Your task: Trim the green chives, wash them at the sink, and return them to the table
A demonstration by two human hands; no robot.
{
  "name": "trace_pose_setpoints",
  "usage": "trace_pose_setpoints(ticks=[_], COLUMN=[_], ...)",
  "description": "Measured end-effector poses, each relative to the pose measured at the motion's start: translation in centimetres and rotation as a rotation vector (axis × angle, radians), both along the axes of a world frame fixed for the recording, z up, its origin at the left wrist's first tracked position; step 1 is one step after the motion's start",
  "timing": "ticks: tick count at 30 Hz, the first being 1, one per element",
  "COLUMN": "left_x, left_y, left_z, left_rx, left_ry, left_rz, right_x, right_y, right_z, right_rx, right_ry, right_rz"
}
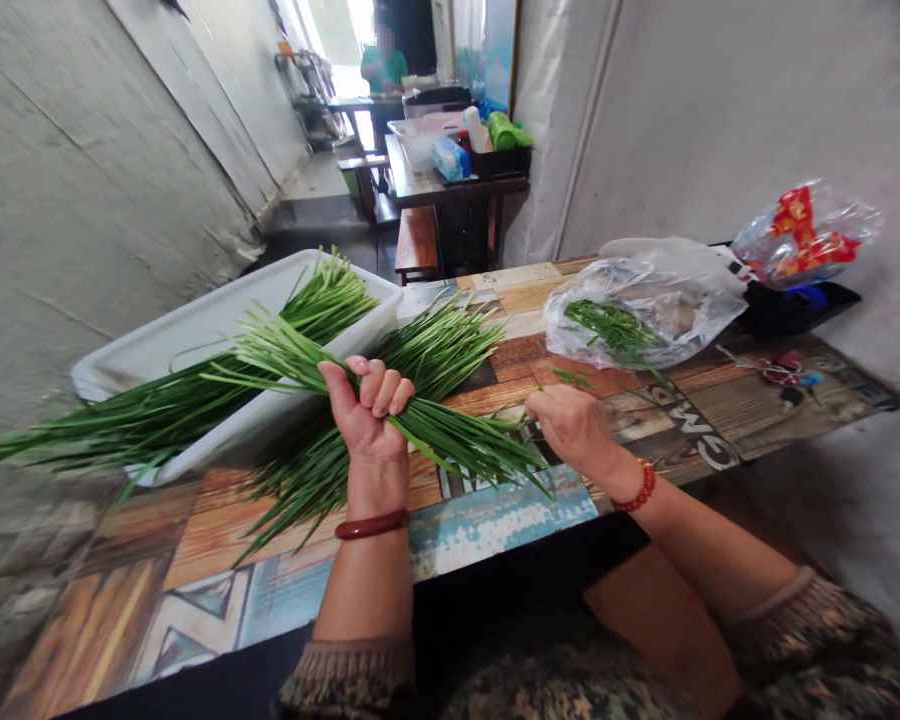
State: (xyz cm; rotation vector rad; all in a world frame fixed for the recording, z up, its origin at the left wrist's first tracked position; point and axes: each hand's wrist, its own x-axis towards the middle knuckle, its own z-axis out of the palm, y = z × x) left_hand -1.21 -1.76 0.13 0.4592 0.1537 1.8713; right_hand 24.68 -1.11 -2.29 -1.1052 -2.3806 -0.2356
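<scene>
Green stalks sit clamped in the left grip above a patchwork wood-patterned bench between pale walls, the right grip curled together, any contents hidden, a dark table beyond.

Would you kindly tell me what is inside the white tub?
Long green stalks lie in the white tub, some reaching out over its edge. Whatever lies beneath them is covered, and the bundle in the left hand hides part of the stalks behind it.
</scene>
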Motion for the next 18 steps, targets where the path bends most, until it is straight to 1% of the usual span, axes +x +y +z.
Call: trace_pose_setpoints(ticks=[3, 7, 8, 10, 12, 14, 16, 18], left_x=[-0.3, 0.6, 1.0, 1.7, 2.2, 2.6, 2.9, 3.1], left_y=[-0.1, -0.3, -0.3, -0.3, -0.2, -0.2, -0.1, -0.1], left_z=[0.1, 0.0, 0.0, -0.2, -0.4, -0.6, -0.8, -1.0], left_rx=[-0.001, -0.045, -0.057, -0.076, -0.078, -0.063, -0.048, -0.052], left_ry=[-0.027, -0.017, -0.007, 0.019, 0.045, 0.063, 0.079, 0.092], left_rz=[0.012, -0.048, -0.061, -0.083, -0.105, -0.13, -0.143, -0.128], right_x=[1.8, 5.2, 6.0, 6.7, 6.0, 3.8, 0.6, -2.8], right_y=[1.1, 4.1, 5.0, 6.5, 7.1, 6.2, 4.3, 2.0], right_z=[0.9, 3.5, 4.2, 5.1, 5.2, 4.3, 2.7, 1.1], right_rx=[0.119, 0.294, 0.304, 0.266, 0.174, -0.003, -0.274, -0.563], right_ry=[0.043, 0.109, 0.098, 0.057, 0.067, 0.165, 0.296, 0.389], right_rz=[-0.007, -0.074, -0.096, -0.124, -0.121, -0.046, 0.107, 0.269])
